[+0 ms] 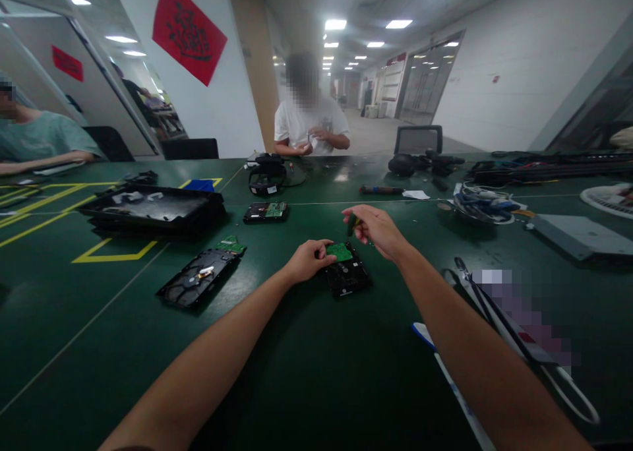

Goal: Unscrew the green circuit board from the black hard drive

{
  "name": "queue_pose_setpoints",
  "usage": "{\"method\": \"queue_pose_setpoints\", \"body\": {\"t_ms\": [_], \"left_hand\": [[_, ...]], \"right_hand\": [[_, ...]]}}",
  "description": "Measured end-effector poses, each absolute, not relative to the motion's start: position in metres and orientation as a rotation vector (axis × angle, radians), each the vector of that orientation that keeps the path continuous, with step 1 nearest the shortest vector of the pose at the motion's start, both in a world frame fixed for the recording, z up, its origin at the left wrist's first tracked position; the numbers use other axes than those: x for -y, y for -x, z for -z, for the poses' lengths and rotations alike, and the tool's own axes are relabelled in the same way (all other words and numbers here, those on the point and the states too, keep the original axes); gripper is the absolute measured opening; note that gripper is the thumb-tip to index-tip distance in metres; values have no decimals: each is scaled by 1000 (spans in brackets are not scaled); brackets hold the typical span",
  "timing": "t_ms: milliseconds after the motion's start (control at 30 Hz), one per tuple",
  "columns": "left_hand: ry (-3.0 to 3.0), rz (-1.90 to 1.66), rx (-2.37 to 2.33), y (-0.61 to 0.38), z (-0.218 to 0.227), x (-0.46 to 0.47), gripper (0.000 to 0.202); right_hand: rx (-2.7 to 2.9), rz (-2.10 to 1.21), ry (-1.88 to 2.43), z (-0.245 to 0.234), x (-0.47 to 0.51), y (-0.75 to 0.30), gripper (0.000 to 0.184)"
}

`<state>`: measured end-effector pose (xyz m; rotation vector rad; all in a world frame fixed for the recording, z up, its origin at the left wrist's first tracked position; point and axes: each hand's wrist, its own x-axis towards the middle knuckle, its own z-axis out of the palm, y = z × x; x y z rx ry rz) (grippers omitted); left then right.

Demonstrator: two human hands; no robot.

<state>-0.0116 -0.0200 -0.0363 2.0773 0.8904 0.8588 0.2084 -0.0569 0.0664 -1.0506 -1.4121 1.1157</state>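
Note:
A black hard drive (347,277) with a green circuit board (339,251) on top lies on the green table (297,372) in front of me. My left hand (307,260) is closed on the drive's left edge and pinches the green board. My right hand (376,229) hovers just above and right of the drive, fingers closed round a small dark tool (351,225), probably a screwdriver, pointing down at the board.
An opened hard drive (198,278) lies to the left, another drive (266,211) beyond. A black tray (153,208) sits far left, cables (482,204) and tools at right. A lanyard (499,319) lies near my right arm. A person in white (310,124) sits opposite; another (34,141) is at far left.

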Motion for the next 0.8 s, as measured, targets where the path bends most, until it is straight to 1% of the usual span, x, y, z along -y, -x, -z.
{"method": "queue_pose_setpoints", "body": {"t_ms": [200,400,667,800], "left_hand": [[-2102,-841,-896,11,33,22,36],[-2081,-857,-902,11,35,21,37],[-2096,-872,-865,12,36,20,39],[-2103,-871,-851,12,35,21,40]], "right_hand": [[1414,-934,1151,-70,58,-208,25],[1372,-1013,1127,-68,57,-209,21],[1437,-1161,998,-69,59,-208,36],[1414,-1224,944,-69,59,-207,36]]}}
